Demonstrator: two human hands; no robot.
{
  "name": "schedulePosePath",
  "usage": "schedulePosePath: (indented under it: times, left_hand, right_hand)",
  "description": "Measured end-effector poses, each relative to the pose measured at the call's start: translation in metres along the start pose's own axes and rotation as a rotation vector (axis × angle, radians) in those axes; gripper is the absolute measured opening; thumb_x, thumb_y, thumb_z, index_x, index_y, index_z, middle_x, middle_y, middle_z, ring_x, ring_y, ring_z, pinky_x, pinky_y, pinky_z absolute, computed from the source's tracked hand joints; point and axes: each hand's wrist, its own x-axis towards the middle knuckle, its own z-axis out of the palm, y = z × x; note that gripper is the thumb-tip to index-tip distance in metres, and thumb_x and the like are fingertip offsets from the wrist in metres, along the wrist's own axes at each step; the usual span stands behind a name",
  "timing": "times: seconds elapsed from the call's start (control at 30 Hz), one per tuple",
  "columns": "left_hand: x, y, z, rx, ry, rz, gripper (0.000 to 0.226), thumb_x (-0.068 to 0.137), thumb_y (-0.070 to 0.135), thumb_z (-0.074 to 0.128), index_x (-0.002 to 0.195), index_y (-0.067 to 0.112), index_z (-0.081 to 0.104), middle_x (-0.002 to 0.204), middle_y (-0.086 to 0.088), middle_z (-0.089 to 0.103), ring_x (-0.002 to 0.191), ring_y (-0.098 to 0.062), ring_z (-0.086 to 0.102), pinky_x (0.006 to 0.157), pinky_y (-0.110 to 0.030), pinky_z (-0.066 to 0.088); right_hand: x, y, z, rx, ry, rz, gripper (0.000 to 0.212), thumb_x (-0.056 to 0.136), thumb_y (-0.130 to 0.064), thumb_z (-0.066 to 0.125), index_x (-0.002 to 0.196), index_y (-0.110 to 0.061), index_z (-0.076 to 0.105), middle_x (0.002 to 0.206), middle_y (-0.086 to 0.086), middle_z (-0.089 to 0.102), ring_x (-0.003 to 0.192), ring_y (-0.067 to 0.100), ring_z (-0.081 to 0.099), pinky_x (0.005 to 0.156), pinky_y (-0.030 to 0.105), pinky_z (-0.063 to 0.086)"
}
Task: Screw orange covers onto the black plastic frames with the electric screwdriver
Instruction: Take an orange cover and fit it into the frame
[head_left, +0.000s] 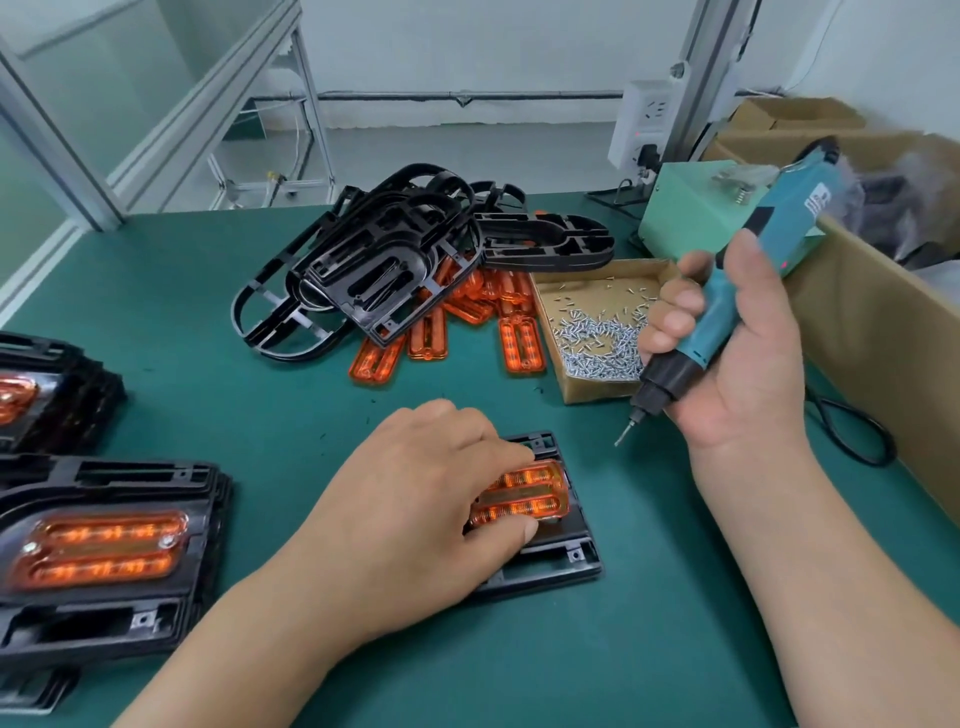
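The right hand (737, 353) is wrapped tight round the electric screwdriver (719, 312), whose bit points down and left above the table (208, 374), touching nothing. The left hand (415, 499) pinches the orange cover (535, 493) between fingers and thumb on a black frame (561, 561) near the middle of the front edge. A screw box (587, 392) sits toward the right edge, loose frames (374, 265) are piled toward the back edge, and finished pieces (104, 540) are stacked at the left edge.

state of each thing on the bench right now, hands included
left hand, holds orange cover between thumb and fingers
right hand, grips electric screwdriver
electric screwdriver, tilted, bit clear of the work
orange cover, lying in black frame
black frame, flat on mat
screw box, open, screws inside
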Motion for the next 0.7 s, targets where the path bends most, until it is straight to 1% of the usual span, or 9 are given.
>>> schedulePosePath:
  times: [0.1,0.23,0.33,0.4,0.47,0.53,0.57,0.63,0.7]
  left_hand:
    - [0.001,0.0,-0.001,-0.021,0.017,-0.015,0.042,0.087,0.052,0.067,0.124,0.031,0.072,0.099,0.013,0.062,0.092,-0.014,0.059,0.085,-0.04,0.053]
    - [-0.001,0.001,-0.003,-0.064,0.018,-0.035,0.041,0.088,0.056,0.065,0.122,0.034,0.072,0.097,0.016,0.062,0.093,-0.01,0.058,0.084,-0.036,0.053]
    - [-0.002,0.001,-0.003,-0.096,0.045,-0.057,0.039,0.088,0.059,0.063,0.118,0.036,0.072,0.095,0.016,0.062,0.091,-0.006,0.058,0.079,-0.034,0.053]
    - [-0.003,0.0,-0.002,-0.127,0.082,-0.099,0.043,0.087,0.061,0.062,0.124,0.038,0.069,0.1,0.018,0.06,0.092,-0.004,0.058,0.079,-0.03,0.053]
    - [-0.003,-0.002,0.0,-0.204,0.112,-0.178,0.054,0.089,0.06,0.064,0.14,0.042,0.06,0.109,0.023,0.056,0.099,0.0,0.057,0.081,-0.019,0.047]
    - [-0.003,-0.005,0.0,-0.285,0.14,-0.22,0.052,0.095,0.047,0.07,0.145,0.045,0.056,0.111,0.023,0.054,0.103,-0.001,0.058,0.082,-0.011,0.041]
    - [-0.002,-0.006,0.001,-0.32,0.159,-0.223,0.045,0.097,0.039,0.07,0.14,0.046,0.06,0.11,0.021,0.057,0.104,-0.002,0.059,0.082,-0.01,0.04]
    - [0.0,-0.006,-0.001,-0.415,0.215,-0.239,0.032,0.097,0.033,0.069,0.127,0.046,0.068,0.11,0.02,0.065,0.105,-0.004,0.063,0.084,-0.011,0.041]
    - [0.003,-0.005,-0.003,-0.595,0.264,-0.29,0.025,0.095,0.029,0.072,0.116,0.043,0.07,0.107,0.017,0.072,0.099,-0.005,0.067,0.087,-0.021,0.049]
  right_hand:
    - [-0.001,-0.001,0.001,0.01,-0.006,0.002,0.031,0.105,-0.046,0.052,0.093,-0.018,0.059,0.069,-0.006,0.046,0.054,0.007,0.048,0.051,0.021,0.042]
    - [-0.001,-0.002,0.002,0.034,-0.009,0.01,0.033,0.106,-0.047,0.051,0.093,-0.017,0.059,0.07,-0.006,0.045,0.053,0.006,0.049,0.051,0.02,0.043]
    - [-0.001,-0.003,0.001,0.01,-0.025,0.038,0.031,0.1,-0.048,0.055,0.095,-0.017,0.059,0.07,-0.007,0.047,0.054,0.006,0.05,0.051,0.019,0.044]
    - [-0.002,-0.005,-0.001,-0.073,-0.068,0.056,0.024,0.097,-0.04,0.062,0.098,-0.016,0.06,0.069,-0.006,0.05,0.054,0.006,0.051,0.05,0.019,0.045]
    - [-0.002,-0.006,-0.002,-0.205,-0.129,0.081,0.015,0.092,-0.025,0.068,0.1,-0.014,0.061,0.068,-0.003,0.054,0.054,0.009,0.054,0.047,0.02,0.045]
    - [-0.005,-0.006,-0.001,-0.316,-0.194,0.114,0.017,0.085,-0.018,0.07,0.1,-0.013,0.063,0.068,0.0,0.056,0.053,0.013,0.056,0.044,0.021,0.044]
    - [-0.006,-0.004,0.0,-0.354,-0.228,0.132,0.019,0.083,-0.016,0.072,0.1,-0.013,0.064,0.069,0.002,0.057,0.053,0.015,0.057,0.043,0.022,0.044]
    - [-0.01,-0.002,0.003,-0.43,-0.283,0.161,0.021,0.081,-0.014,0.076,0.1,-0.012,0.065,0.07,0.006,0.06,0.054,0.018,0.061,0.042,0.024,0.045]
    - [-0.014,0.001,0.007,-0.514,-0.325,0.174,0.017,0.081,-0.012,0.078,0.096,-0.015,0.07,0.072,0.009,0.064,0.056,0.022,0.065,0.041,0.025,0.046]
